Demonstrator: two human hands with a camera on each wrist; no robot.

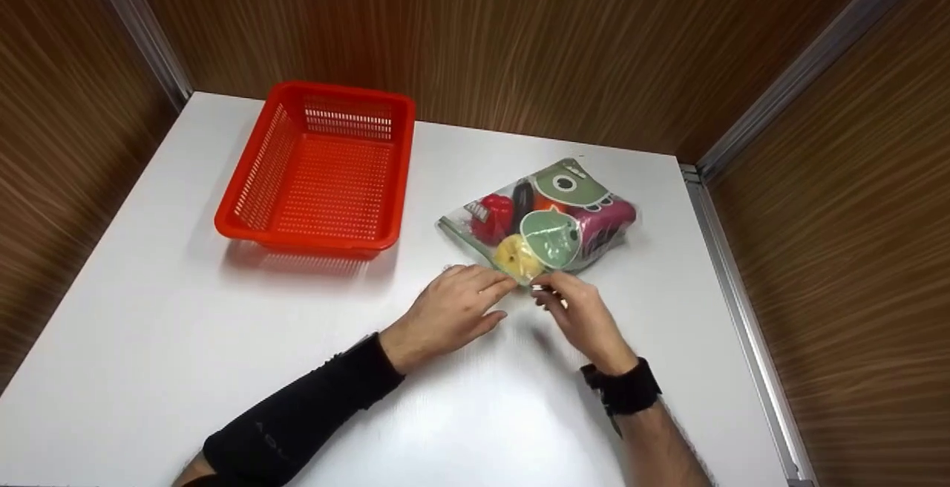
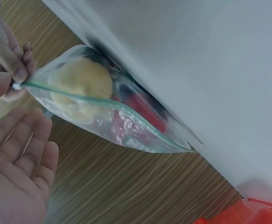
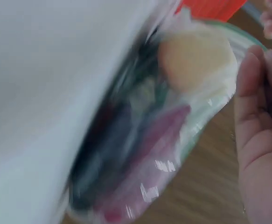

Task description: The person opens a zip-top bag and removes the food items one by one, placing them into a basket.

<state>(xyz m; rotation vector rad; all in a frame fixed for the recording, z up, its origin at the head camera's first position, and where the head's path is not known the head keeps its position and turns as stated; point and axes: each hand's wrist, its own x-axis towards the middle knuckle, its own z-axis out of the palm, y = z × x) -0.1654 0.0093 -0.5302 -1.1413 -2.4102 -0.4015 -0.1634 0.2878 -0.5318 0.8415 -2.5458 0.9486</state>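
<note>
At the near corner of a clear plastic zip bag with green cartoon print (image 1: 551, 240), the right hand (image 1: 582, 316) pinches the edge.
Beside that pinch, the left hand (image 1: 453, 305) holds its fingers extended; contact is unclear. Just beyond sits a round yellow fruit (image 1: 516, 255) inside; farther off, leftward, a red perforated plastic basket (image 1: 319, 243). The step appears to be working the green zip strip (image 2: 94, 99); the next move calls for steadying that edge.

Glare on tabletop (image 1: 482, 427), blurry right-wrist view
</note>
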